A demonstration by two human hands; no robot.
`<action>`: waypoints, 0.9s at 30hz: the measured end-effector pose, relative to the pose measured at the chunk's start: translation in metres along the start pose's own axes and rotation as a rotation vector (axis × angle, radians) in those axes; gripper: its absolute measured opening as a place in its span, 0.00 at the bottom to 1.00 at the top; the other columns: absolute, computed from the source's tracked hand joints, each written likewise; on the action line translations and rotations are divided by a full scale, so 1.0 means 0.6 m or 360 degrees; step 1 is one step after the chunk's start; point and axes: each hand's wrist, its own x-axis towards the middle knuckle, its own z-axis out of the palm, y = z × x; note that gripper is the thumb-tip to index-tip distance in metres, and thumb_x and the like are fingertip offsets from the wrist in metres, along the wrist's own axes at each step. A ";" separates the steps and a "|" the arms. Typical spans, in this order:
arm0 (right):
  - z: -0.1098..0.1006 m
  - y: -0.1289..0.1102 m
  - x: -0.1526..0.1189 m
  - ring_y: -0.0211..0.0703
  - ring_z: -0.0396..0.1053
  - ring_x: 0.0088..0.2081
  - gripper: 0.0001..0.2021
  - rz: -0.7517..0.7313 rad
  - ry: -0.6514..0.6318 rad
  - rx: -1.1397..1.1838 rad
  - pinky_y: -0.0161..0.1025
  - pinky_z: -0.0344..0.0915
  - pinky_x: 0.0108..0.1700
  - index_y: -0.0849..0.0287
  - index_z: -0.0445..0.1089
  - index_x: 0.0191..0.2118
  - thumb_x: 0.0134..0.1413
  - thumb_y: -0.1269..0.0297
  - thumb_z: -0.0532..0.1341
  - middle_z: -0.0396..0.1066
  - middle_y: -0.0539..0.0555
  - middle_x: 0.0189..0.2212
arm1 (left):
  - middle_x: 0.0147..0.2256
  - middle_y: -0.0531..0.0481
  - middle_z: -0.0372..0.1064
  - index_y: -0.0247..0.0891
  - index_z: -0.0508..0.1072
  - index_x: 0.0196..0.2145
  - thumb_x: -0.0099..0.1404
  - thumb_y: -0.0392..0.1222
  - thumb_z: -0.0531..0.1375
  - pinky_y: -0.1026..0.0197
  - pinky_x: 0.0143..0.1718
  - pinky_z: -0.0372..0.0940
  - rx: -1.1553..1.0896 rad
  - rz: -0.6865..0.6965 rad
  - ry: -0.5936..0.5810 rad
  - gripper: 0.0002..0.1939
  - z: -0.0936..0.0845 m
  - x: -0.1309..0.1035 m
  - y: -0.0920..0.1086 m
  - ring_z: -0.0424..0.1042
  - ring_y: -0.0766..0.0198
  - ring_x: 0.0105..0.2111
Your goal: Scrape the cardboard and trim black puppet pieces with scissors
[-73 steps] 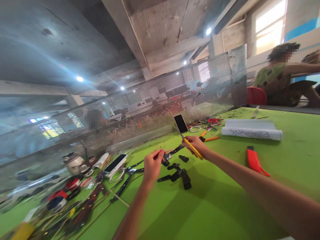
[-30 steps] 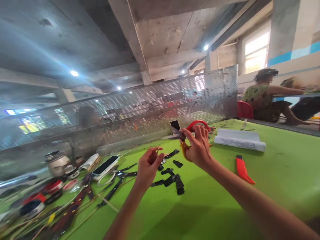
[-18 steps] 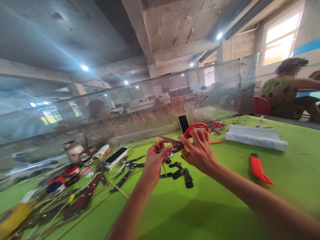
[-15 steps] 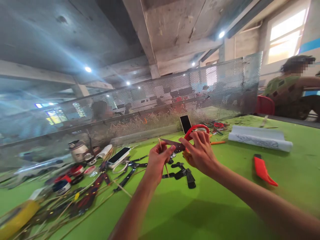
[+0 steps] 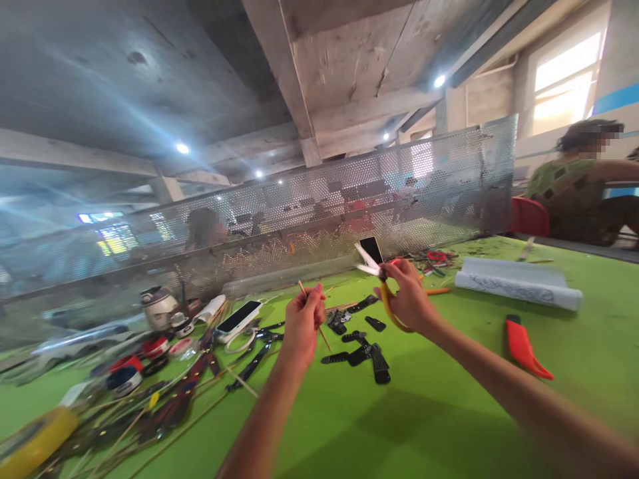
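In the head view, my left hand (image 5: 303, 326) is closed around a thin wooden stick (image 5: 324, 338), which pokes out above and below the fingers. My right hand (image 5: 410, 299) grips a pair of scissors (image 5: 392, 309) with yellow and red handles. Their blades are spread and point up and to the left, apart from the stick. Below and between the hands, several black cut-out pieces (image 5: 359, 352) lie on the green table (image 5: 424, 412). A few more dark pieces are near my left fingers.
On the left are a white phone-like device (image 5: 239, 318), small jars (image 5: 124, 377), a yellow tape roll (image 5: 37, 436) and many sticks. A red-handled cutter (image 5: 524, 346) and a paper roll (image 5: 519, 285) lie right. A perforated metal screen (image 5: 449, 179) stands behind; a person (image 5: 579, 179) sits beyond.
The scissors have moved away from the stick, and their blades have swung upward and opened. My left hand has drawn slightly left and down with the stick.
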 end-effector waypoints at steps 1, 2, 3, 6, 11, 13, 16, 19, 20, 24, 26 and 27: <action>-0.002 0.013 0.007 0.48 0.63 0.39 0.15 0.0145 0.0048 0.0102 0.48 0.63 0.44 0.57 0.70 0.40 0.41 0.63 0.65 0.64 0.55 0.36 | 0.14 0.64 0.46 0.35 0.65 0.24 0.56 0.52 0.66 0.69 0.17 0.39 0.0020 -0.0006 -0.0042 0.19 0.001 -0.005 0.002 0.41 0.76 0.16; -0.006 0.026 0.014 0.45 0.63 0.34 0.15 0.0264 0.0094 0.0165 0.45 0.64 0.37 0.58 0.69 0.39 0.43 0.60 0.64 0.63 0.53 0.32 | 0.14 0.63 0.48 0.35 0.67 0.25 0.55 0.51 0.67 0.69 0.18 0.40 0.0059 -0.0058 -0.0160 0.18 0.004 -0.013 0.005 0.43 0.76 0.16; -0.012 0.039 0.020 0.42 0.62 0.29 0.15 0.0364 0.0133 0.0210 0.41 0.64 0.31 0.58 0.67 0.39 0.45 0.57 0.62 0.62 0.51 0.28 | 0.15 0.62 0.51 0.33 0.71 0.28 0.53 0.48 0.69 0.69 0.18 0.42 0.0112 -0.0167 -0.0380 0.15 0.008 -0.023 0.007 0.46 0.76 0.16; -0.035 0.072 0.035 0.37 0.59 0.21 0.14 0.0652 0.0203 0.0375 0.35 0.59 0.21 0.57 0.62 0.36 0.49 0.52 0.59 0.57 0.45 0.21 | 0.17 0.63 0.52 0.36 0.67 0.54 0.50 0.35 0.71 0.68 0.19 0.49 0.0299 -0.0757 -0.1638 0.34 0.027 -0.054 0.012 0.51 0.74 0.17; -0.051 0.080 0.040 0.33 0.57 0.17 0.15 0.0839 0.0091 0.0574 0.31 0.56 0.17 0.56 0.60 0.34 0.49 0.50 0.60 0.55 0.42 0.18 | 0.22 0.60 0.55 0.37 0.68 0.52 0.60 0.40 0.65 0.67 0.24 0.51 0.0362 -0.0600 -0.1829 0.23 0.031 -0.055 0.009 0.53 0.73 0.21; -0.043 0.064 0.036 0.32 0.55 0.16 0.16 0.0780 -0.0047 0.0647 0.30 0.55 0.17 0.57 0.62 0.36 0.49 0.50 0.61 0.56 0.43 0.18 | 0.26 0.54 0.61 0.34 0.70 0.46 0.65 0.45 0.60 0.67 0.26 0.53 0.0385 -0.0476 -0.1664 0.15 0.021 -0.045 0.009 0.58 0.72 0.24; -0.028 0.023 0.024 0.32 0.59 0.22 0.20 0.0575 -0.0300 0.0750 0.31 0.60 0.22 0.57 0.66 0.39 0.42 0.52 0.68 0.61 0.45 0.23 | 0.28 0.50 0.65 0.34 0.70 0.39 0.68 0.48 0.56 0.66 0.27 0.54 0.0247 -0.0410 -0.1494 0.13 0.008 -0.039 0.011 0.61 0.71 0.25; -0.026 -0.023 0.005 0.37 0.65 0.30 0.28 0.0369 -0.0533 0.0860 0.34 0.66 0.32 0.56 0.65 0.47 0.38 0.54 0.71 0.65 0.48 0.30 | 0.26 0.51 0.64 0.34 0.70 0.37 0.70 0.45 0.53 0.67 0.24 0.52 0.0087 -0.0328 -0.1332 0.11 0.005 -0.042 0.013 0.59 0.71 0.23; -0.028 -0.036 -0.002 0.38 0.66 0.33 0.29 0.0300 -0.0642 0.0884 0.36 0.67 0.34 0.55 0.65 0.49 0.40 0.53 0.70 0.66 0.49 0.32 | 0.24 0.52 0.62 0.34 0.70 0.37 0.71 0.44 0.53 0.67 0.23 0.50 0.0049 -0.0283 -0.1300 0.12 0.006 -0.042 0.013 0.58 0.72 0.22; -0.048 -0.076 -0.021 0.42 0.67 0.40 0.26 -0.0075 -0.1086 0.0785 0.39 0.68 0.40 0.55 0.64 0.54 0.50 0.56 0.66 0.67 0.55 0.41 | 0.19 0.57 0.54 0.33 0.70 0.34 0.71 0.45 0.51 0.66 0.19 0.46 -0.0018 -0.0114 -0.1263 0.14 0.009 -0.039 0.016 0.50 0.73 0.18; -0.056 -0.089 -0.024 0.46 0.68 0.43 0.28 -0.0246 -0.1094 0.0634 0.44 0.67 0.47 0.54 0.64 0.56 0.49 0.56 0.67 0.68 0.56 0.46 | 0.18 0.58 0.52 0.33 0.70 0.34 0.71 0.46 0.51 0.66 0.19 0.46 -0.0016 -0.0078 -0.1260 0.15 0.007 -0.036 0.016 0.49 0.73 0.17; -0.058 -0.094 -0.025 0.48 0.68 0.45 0.29 -0.0324 -0.1078 0.0540 0.47 0.65 0.51 0.54 0.65 0.57 0.48 0.55 0.67 0.68 0.57 0.47 | 0.17 0.58 0.51 0.33 0.70 0.34 0.71 0.46 0.51 0.66 0.18 0.46 -0.0014 -0.0065 -0.1259 0.15 0.006 -0.034 0.016 0.48 0.73 0.16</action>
